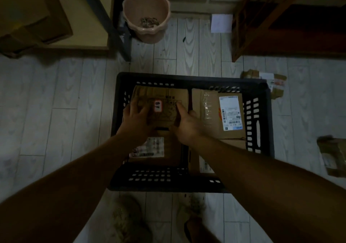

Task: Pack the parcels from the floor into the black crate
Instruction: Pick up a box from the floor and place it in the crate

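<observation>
Crate [187, 78] on floor [56, 111] holds left parcel [162, 95] beside right parcel [209, 111]; bin [147, 16] stands behind it; far parcel [265, 80] and near parcel [333, 154] lie on floor to its right.

A small white sticker [158, 106] on the back left box [168, 95] bears red characters, too blurred to read. The white shipping label [231, 112] on the right box [199, 100] carries barcodes, an orange strip and fine print that cannot be made out. The barcode label [152, 147] on the near left box [173, 149] is equally unreadable.
</observation>
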Action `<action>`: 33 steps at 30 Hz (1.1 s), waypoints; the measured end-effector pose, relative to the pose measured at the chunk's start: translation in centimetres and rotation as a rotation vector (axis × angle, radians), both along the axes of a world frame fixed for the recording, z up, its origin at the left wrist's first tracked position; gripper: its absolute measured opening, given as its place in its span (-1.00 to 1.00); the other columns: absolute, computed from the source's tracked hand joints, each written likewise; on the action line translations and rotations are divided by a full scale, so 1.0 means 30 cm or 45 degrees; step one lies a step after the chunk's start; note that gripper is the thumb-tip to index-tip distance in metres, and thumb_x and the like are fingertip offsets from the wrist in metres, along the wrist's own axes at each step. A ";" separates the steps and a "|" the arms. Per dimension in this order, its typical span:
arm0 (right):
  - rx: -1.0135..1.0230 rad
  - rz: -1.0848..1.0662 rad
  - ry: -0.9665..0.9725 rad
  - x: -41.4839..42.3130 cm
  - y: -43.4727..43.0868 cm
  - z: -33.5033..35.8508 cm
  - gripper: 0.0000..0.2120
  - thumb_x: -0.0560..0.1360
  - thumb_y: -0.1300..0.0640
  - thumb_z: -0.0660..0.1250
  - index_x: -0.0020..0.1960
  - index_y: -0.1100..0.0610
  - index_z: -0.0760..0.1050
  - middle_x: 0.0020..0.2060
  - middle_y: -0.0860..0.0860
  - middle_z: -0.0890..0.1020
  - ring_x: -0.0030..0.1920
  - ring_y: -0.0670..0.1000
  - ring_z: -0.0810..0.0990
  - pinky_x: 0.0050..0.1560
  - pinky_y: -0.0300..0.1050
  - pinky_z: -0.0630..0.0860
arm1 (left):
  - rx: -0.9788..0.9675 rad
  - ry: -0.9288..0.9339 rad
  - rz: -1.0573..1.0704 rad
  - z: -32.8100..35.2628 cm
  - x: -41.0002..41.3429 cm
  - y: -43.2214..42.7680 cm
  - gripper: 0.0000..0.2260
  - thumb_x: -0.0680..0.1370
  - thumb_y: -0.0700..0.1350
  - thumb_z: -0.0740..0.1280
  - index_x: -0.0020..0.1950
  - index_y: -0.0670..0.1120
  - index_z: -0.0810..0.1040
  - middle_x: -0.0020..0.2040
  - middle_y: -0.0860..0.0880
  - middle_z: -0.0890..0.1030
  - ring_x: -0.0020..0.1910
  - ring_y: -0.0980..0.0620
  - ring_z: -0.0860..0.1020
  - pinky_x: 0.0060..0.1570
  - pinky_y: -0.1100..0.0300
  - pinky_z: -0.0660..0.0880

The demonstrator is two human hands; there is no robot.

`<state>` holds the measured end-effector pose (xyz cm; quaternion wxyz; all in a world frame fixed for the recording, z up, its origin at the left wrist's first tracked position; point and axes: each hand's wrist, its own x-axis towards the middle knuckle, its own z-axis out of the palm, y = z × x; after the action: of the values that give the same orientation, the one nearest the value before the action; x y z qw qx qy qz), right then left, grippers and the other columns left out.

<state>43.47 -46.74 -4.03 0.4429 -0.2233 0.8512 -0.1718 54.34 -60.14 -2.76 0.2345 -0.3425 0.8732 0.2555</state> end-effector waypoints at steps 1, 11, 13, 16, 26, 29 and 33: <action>0.013 0.016 0.018 0.004 -0.009 -0.017 -0.23 0.53 0.02 0.30 0.53 -0.19 -0.14 0.42 0.15 0.20 0.24 0.24 0.44 0.21 0.12 0.48 | -0.012 -0.019 -0.032 -0.024 0.004 -0.013 -0.31 0.52 0.06 0.31 0.54 0.13 -0.03 0.54 -0.08 -0.17 0.49 -0.32 -0.13 0.43 -0.25 0.05; 0.066 -0.066 0.005 -0.010 -0.133 -0.093 -0.26 0.50 0.28 0.30 0.53 -0.06 0.02 0.41 0.16 0.24 0.31 0.25 0.38 0.27 0.14 0.44 | -0.287 -0.164 -0.386 -0.133 -0.008 -0.115 -0.21 0.49 0.19 0.30 0.55 0.03 -0.10 0.55 -0.16 -0.05 0.52 -0.22 -0.16 0.46 -0.15 -0.01; 0.097 -0.036 -0.040 -0.023 -0.129 -0.079 -0.22 0.51 0.23 0.33 0.54 -0.08 -0.04 0.46 0.15 0.15 0.35 0.25 0.34 0.30 0.10 0.42 | -0.298 -0.143 -0.395 -0.122 -0.015 -0.120 -0.24 0.50 0.18 0.30 0.55 0.02 -0.06 0.55 -0.17 -0.03 0.52 -0.23 -0.15 0.46 -0.16 -0.02; 0.100 -0.037 -0.117 -0.035 -0.092 -0.003 -0.27 0.54 0.08 0.32 0.55 -0.05 -0.04 0.48 0.17 0.10 0.38 0.23 0.31 0.35 0.04 0.38 | -0.185 -0.095 -0.255 -0.065 -0.019 -0.112 -0.26 0.50 0.17 0.31 0.54 0.03 -0.01 0.56 -0.15 -0.06 0.52 -0.21 -0.17 0.45 -0.18 -0.06; 0.144 -0.246 -0.075 -0.077 0.328 0.503 -0.58 0.56 -0.01 0.26 0.36 0.14 0.40 0.30 0.12 0.49 0.23 0.11 0.49 0.09 -0.18 0.40 | -0.018 -0.063 -0.443 0.328 -0.038 0.010 -0.23 0.42 0.32 0.18 0.53 0.04 0.05 0.56 -0.09 -0.03 0.53 -0.17 -0.13 0.46 -0.25 0.00; 0.152 -0.385 -0.038 -0.068 0.522 0.599 -0.59 0.55 0.00 0.27 0.35 0.12 0.41 0.30 0.10 0.51 0.21 0.09 0.51 0.06 -0.19 0.41 | -0.047 0.013 -0.552 0.455 -0.086 0.126 -0.32 0.49 0.26 0.18 0.53 -0.01 0.12 0.55 -0.11 0.02 0.53 -0.16 -0.06 0.48 -0.18 0.00; 0.258 -0.487 0.032 -0.089 0.849 0.699 -0.53 0.56 -0.03 0.27 0.41 0.12 0.34 0.36 0.13 0.44 0.31 0.10 0.44 0.19 -0.19 0.35 | -0.027 0.025 -0.637 0.518 -0.220 0.326 -0.39 0.54 0.15 0.22 0.52 -0.04 0.14 0.55 -0.14 0.05 0.53 -0.18 -0.07 0.49 -0.14 -0.01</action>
<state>40.79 -21.27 16.92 0.4118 -0.0141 0.8964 -0.1635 47.74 -50.36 12.78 0.2781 -0.1158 0.9357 0.1835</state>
